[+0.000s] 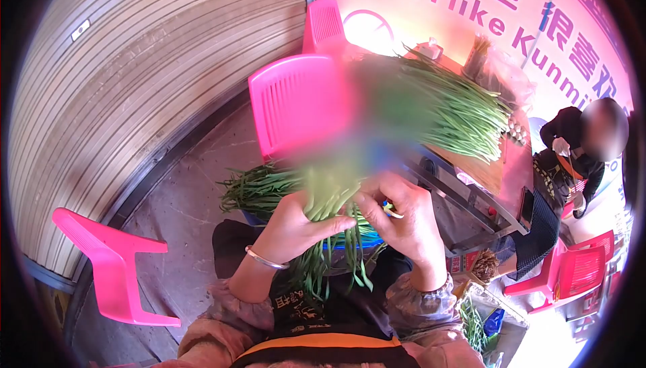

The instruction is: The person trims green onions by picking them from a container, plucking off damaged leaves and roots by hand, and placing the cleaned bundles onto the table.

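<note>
Left hand (296, 225)'s wrapped round the green stalks (331, 198); right hand (406, 216)'s curled at 4 o'clock, can't tell its hold. Probably light, bendy, bruisable, so grab mid-bunch.

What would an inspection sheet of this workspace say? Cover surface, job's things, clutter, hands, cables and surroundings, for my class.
Surface: wood-topped table bearing a heap of long green stalks.
Job's things: a held green bunch, upper part blurred; more leafy greens behind the left hand.
Clutter: pink chair near the table; another pink chair by the shutter.
Hands: left hand grips the bunch; right hand beside it, fingers bent, grip unclear.
Cables: nothing seen.
Surroundings: ribbed shutter, printed sign, another person at right.
</note>
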### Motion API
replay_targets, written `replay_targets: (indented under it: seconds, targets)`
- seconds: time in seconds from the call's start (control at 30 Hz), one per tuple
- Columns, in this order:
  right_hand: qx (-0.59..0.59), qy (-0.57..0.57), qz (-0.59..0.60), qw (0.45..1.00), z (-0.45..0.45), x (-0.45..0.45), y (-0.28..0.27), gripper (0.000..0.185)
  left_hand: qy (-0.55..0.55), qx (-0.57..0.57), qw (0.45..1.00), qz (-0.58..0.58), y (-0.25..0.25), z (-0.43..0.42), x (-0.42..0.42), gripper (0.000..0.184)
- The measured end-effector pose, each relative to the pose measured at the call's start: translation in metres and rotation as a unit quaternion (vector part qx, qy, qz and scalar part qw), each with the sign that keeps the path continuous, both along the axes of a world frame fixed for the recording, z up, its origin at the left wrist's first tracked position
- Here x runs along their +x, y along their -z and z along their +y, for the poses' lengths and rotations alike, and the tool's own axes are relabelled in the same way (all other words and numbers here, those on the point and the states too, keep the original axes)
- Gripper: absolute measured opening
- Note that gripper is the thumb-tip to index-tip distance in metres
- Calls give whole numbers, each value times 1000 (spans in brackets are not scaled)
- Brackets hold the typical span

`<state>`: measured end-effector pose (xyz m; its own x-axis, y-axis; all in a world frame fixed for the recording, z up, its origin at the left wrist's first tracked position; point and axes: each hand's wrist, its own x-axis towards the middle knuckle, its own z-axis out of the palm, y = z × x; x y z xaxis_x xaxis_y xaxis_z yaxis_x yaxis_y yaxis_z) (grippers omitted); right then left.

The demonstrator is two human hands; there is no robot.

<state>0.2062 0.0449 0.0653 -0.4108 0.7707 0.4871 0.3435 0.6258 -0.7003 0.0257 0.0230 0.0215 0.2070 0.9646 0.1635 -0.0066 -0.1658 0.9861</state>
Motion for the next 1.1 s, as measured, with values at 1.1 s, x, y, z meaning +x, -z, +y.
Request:
replay_targets:
  seconds: [1.1]
  targets:
    - [-28, 10, 38, 999, -4, -2, 46, 12, -29, -46, 998, -26, -7, -1, -5, 17]
